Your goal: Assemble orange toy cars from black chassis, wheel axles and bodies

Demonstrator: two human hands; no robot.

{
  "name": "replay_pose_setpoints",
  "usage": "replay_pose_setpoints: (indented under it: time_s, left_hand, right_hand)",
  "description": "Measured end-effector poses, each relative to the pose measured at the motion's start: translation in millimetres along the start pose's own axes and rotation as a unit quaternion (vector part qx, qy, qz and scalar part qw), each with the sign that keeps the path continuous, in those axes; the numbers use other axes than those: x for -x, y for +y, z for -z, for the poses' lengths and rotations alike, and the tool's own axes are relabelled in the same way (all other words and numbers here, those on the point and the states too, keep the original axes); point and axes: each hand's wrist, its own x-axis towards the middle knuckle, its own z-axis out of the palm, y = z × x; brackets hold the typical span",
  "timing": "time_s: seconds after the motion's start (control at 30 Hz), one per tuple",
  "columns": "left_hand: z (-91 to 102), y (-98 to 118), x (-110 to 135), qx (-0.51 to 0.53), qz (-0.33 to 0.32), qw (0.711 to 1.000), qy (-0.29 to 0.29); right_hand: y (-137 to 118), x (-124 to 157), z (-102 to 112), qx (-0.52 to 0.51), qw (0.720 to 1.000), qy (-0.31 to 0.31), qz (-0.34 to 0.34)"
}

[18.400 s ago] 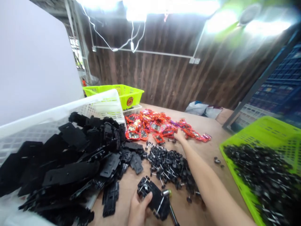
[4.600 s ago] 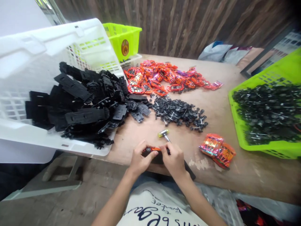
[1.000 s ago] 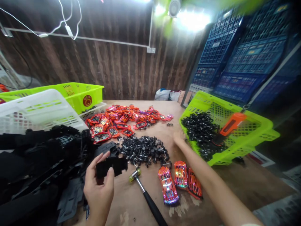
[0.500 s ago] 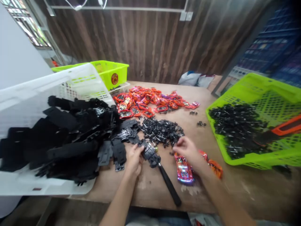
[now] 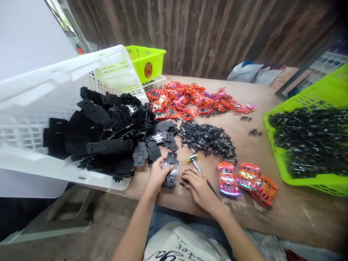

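My left hand [image 5: 157, 175] grips a black toy-car chassis [image 5: 170, 173] lying near the table's front edge. My right hand [image 5: 198, 185] rests just right of it, fingers curled toward a small wheel axle [image 5: 182, 183] beside the chassis; whether it pinches the axle is unclear. A small hammer [image 5: 196, 165] with a yellow-tipped head lies partly under my right hand. A loose pile of black wheel axles [image 5: 208, 139] lies behind it. Three shiny orange-red car bodies [image 5: 246, 178] sit to the right of my right hand.
A tipped white crate [image 5: 40, 108] spills black chassis parts [image 5: 108, 134] at left. A spread of orange car shells [image 5: 190, 99] lies at the back. A green basket [image 5: 296, 174] of wheels stands at right, another green basket [image 5: 146, 63] at the back.
My left hand has set the chassis down near the table's edge. My right hand has come back from the wheel pile to beside the chassis. The view has tilted down.
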Motion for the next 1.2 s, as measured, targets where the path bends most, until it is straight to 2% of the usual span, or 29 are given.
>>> replay_pose_setpoints:
  time_s: [0.07, 0.27, 0.43, 0.5, 0.6, 0.77, 0.87, 0.97, 1.03, 1.2]
  left_hand:
    - [6.5, -4, 5, -0.057, -0.008, 0.998, -0.009]
    - [16.2, -16, 16, -0.234, -0.088, 0.968, -0.007]
    - [-2.8, -24, 31, -0.316, -0.100, 0.943, -0.037]
    - [-12.8, -26, 38, -0.310, -0.098, 0.944, -0.055]
    - [-23.3, -26, 44, -0.289, -0.112, 0.948, -0.067]
    - [-29.1, -25, 47, -0.278, -0.130, 0.949, -0.069]
    - [-31.1, -26, 42, -0.229, -0.126, 0.962, -0.079]
    - [-29.9, -22, 35, -0.173, -0.102, 0.975, -0.096]
    - [-26.2, -16, 31, -0.136, -0.081, 0.980, -0.124]
    - [-20.3, -4, 30, -0.044, -0.024, 0.977, -0.207]
  right_hand:
    - [10, 3, 4, 0.024, 0.999, -0.019, 0.028]
    - [24, 6, 9, 0.022, 0.998, 0.039, 0.037]
    - [2, -3, 6, -0.044, 0.978, 0.201, -0.035]
    - [-7, -7, 2, -0.053, 0.970, 0.233, -0.040]
    - [-12, -9, -3, -0.034, 0.969, 0.244, -0.027]
    - [-6, -5, -8, 0.002, 0.974, 0.227, -0.023]
    - [-7, -8, -11, -0.013, 0.969, 0.240, -0.051]
    - [-11, -15, -12, -0.075, 0.952, 0.279, -0.097]
    - [-13, -20, -10, -0.143, 0.939, 0.281, -0.134]
    - [-18, -23, 6, -0.330, 0.910, 0.168, -0.184]
